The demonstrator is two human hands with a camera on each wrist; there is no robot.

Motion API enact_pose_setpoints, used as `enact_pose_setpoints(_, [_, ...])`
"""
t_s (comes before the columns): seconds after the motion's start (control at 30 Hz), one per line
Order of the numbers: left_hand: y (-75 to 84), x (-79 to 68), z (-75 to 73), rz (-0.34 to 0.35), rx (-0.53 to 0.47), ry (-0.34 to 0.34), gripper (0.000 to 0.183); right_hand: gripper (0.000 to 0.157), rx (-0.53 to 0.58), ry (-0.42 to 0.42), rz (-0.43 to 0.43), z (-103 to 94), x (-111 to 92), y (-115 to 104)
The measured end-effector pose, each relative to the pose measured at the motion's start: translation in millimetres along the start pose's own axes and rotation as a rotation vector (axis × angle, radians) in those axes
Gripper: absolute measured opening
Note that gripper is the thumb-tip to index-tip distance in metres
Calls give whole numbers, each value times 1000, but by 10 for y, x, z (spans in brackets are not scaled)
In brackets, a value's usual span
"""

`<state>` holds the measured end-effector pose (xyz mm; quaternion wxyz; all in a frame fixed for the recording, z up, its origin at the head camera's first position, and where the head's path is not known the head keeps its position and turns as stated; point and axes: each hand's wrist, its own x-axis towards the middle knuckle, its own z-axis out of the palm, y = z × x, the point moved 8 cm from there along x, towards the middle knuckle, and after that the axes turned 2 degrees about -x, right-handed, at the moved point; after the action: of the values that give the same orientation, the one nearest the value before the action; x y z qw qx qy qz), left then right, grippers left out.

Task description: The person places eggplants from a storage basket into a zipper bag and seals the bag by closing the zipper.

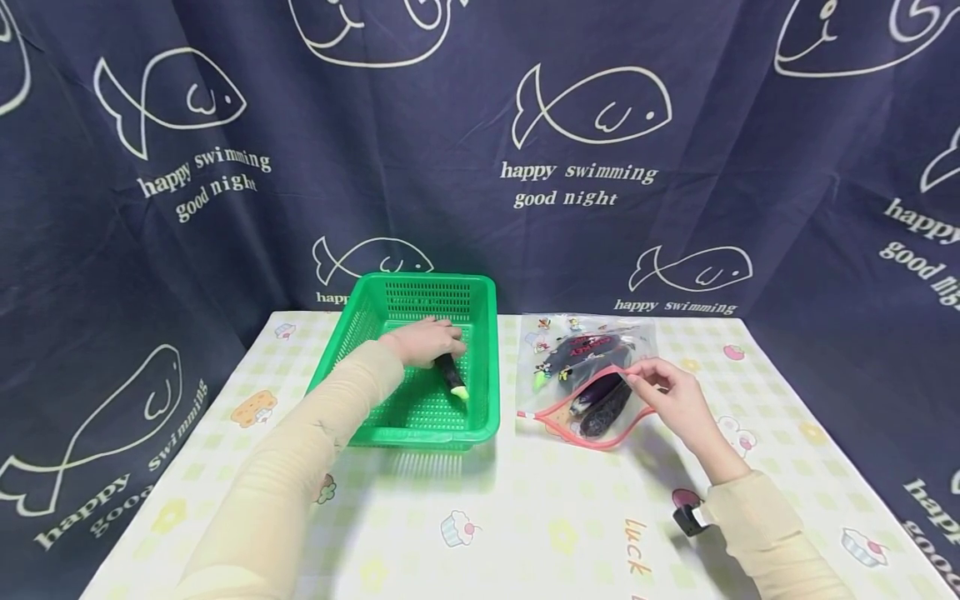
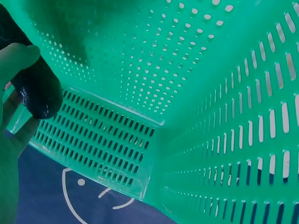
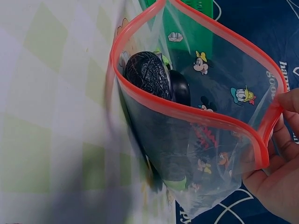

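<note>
My left hand [image 1: 423, 340] reaches into the green plastic basket [image 1: 491, 367] and grips a dark eggplant [image 1: 451, 372] whose pale green end points toward me. In the left wrist view, the thumb and fingers wrap around this eggplant [image 2: 42, 91], its rounded end sticking out over the basket's slotted walls. My right hand [image 1: 675, 402] pinches one corner of a clear zip bag [image 1: 532, 354] by its red edge. The bag's mouth gapes toward me, and several dark eggplants [image 1: 606, 408] lie inside. One wrinkled eggplant [image 3: 147, 74] shows just within the mouth in the right wrist view.
Basket and bag stand side by side on a table with a checked, printed cloth [image 1: 525, 508]. Behind the table's far edge hangs a dark blue curtain [image 1: 465, 167] with fish drawings. A black device [image 1: 688, 518] sits at my right wrist.
</note>
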<state>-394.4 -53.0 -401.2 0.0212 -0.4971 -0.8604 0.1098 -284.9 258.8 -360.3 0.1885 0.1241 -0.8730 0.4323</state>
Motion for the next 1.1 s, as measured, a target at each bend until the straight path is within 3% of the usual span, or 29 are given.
enact_pose_setpoints(0.1, [7, -29, -68, 12, -12, 34, 32, 10, -10, -5, -1, -4, -14, -79])
enact_pose_setpoints(0.33, [-37, -54, -182, -26, -15, 43, 37, 11, -13, -4, 11, 2, -18, -66])
enact_pose_setpoints(0.6, [-38, -72, -354, -17, -37, 118, 35, 11, -2, -7, 9, 15, -13, -75])
enact_pose_setpoints(1.1, [119, -129, -624, 17, -47, 188, 37, 9, -11, -3, 6, 11, -5, -136])
